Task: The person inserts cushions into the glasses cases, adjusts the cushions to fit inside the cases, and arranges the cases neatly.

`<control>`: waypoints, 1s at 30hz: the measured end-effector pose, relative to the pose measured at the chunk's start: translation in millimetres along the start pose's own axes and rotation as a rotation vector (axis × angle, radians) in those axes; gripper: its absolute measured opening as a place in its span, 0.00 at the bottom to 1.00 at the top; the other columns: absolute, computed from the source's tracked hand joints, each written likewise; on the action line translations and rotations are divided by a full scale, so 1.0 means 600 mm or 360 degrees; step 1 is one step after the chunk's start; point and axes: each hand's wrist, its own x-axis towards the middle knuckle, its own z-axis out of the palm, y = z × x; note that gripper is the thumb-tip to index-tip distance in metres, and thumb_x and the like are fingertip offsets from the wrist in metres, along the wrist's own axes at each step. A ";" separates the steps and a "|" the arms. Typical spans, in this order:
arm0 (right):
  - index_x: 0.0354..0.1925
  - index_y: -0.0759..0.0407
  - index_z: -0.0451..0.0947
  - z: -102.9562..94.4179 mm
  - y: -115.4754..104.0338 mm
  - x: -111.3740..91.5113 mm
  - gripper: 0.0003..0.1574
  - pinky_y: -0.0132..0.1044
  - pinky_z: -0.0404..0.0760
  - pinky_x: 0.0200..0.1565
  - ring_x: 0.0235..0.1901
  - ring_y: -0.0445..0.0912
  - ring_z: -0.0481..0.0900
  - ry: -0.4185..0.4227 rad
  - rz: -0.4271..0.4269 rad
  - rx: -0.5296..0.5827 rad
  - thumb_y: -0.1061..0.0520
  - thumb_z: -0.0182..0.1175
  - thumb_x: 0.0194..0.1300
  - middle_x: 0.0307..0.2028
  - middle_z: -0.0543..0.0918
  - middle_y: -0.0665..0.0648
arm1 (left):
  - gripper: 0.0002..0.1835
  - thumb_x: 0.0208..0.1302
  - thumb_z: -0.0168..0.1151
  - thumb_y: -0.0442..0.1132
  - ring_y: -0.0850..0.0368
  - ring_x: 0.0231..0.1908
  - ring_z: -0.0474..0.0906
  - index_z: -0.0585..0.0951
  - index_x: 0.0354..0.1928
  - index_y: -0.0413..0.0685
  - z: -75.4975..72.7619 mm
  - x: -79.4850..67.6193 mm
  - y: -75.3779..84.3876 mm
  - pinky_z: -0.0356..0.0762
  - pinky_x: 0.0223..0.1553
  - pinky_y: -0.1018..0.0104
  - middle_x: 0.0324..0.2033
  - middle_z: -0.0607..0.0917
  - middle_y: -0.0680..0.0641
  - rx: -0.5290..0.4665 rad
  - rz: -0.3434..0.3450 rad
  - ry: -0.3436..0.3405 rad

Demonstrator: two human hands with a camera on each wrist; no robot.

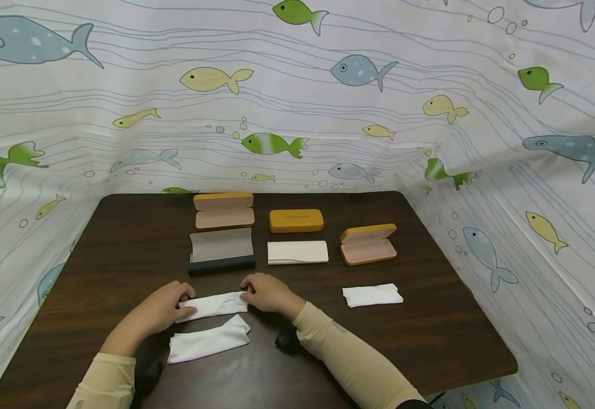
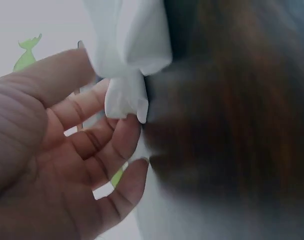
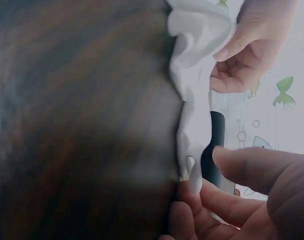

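Cloth point(image 1: 218, 305), white and drawn out in a narrow, rumpled strip, lies left of the middle on the near part of the table, between the person's two hands. The left hand point(image 1: 155, 309) has its left end, thumb on one side and bent fingers on the other, so I see it pinched there. The right hand point(image 1: 271, 295) is at the other end, fingertips touching the fabric; its thumb looks parted from them, and I cannot tell whether it truly grips. Both forearms wear beige sleeves point(image 1: 356, 360).

Just on the near side of that strip rests a second white cloth point(image 1: 209, 339), slightly slanted, its right end peaked. Well off to the right is a third white cloth point(image 1: 372, 295), lying flat.

Beyond the hands, on the left, a dark case point(image 1: 222, 265) stands open with its grey inside showing, and just past it sits an open yellow case point(image 1: 224, 211) with a pink lining. Right of these are a flat cream oblong point(image 1: 297, 253) and, farther back, a closed yellow case point(image 1: 296, 221). Farther right, another open yellow case point(image 1: 368, 245) sits at an angle.

The table point(image 1: 445, 324) is dark wood-grained, with fish-printed sheeting point(image 1: 297, 113) hung around it.
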 end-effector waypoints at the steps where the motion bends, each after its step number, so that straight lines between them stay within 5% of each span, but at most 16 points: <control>1: 0.54 0.57 0.82 0.001 -0.002 -0.001 0.16 0.28 0.73 0.35 0.31 0.36 0.72 0.0013 0.0009 -0.0033 0.52 0.64 0.72 0.33 0.78 0.45 | 0.11 0.61 0.73 0.37 0.56 0.33 0.70 0.80 0.39 0.41 0.001 0.001 0.000 0.73 0.36 0.58 0.33 0.75 0.50 0.0009 -0.0015 -0.0004; 18: 0.35 0.50 0.82 0.003 -0.015 -0.003 0.08 0.30 0.72 0.28 0.28 0.38 0.71 0.0081 0.0029 -0.0280 0.50 0.69 0.67 0.32 0.76 0.45 | 0.15 0.59 0.75 0.40 0.56 0.28 0.67 0.75 0.30 0.48 0.000 0.016 -0.011 0.66 0.29 0.61 0.26 0.71 0.52 0.0057 -0.0113 -0.0073; 25: 0.34 0.49 0.81 0.004 -0.008 0.001 0.08 0.30 0.71 0.30 0.29 0.37 0.71 0.0050 0.0037 -0.0205 0.49 0.69 0.67 0.32 0.74 0.45 | 0.14 0.60 0.74 0.40 0.57 0.28 0.67 0.75 0.28 0.49 -0.006 0.014 -0.020 0.65 0.29 0.63 0.27 0.71 0.53 -0.0034 -0.0015 -0.0081; 30: 0.35 0.51 0.80 0.000 0.003 0.002 0.08 0.29 0.72 0.33 0.31 0.37 0.71 -0.0005 0.0035 0.0036 0.51 0.68 0.68 0.33 0.75 0.45 | 0.13 0.64 0.71 0.42 0.59 0.29 0.67 0.74 0.31 0.50 -0.014 0.006 -0.030 0.66 0.29 0.66 0.28 0.73 0.54 -0.0184 0.0055 -0.0125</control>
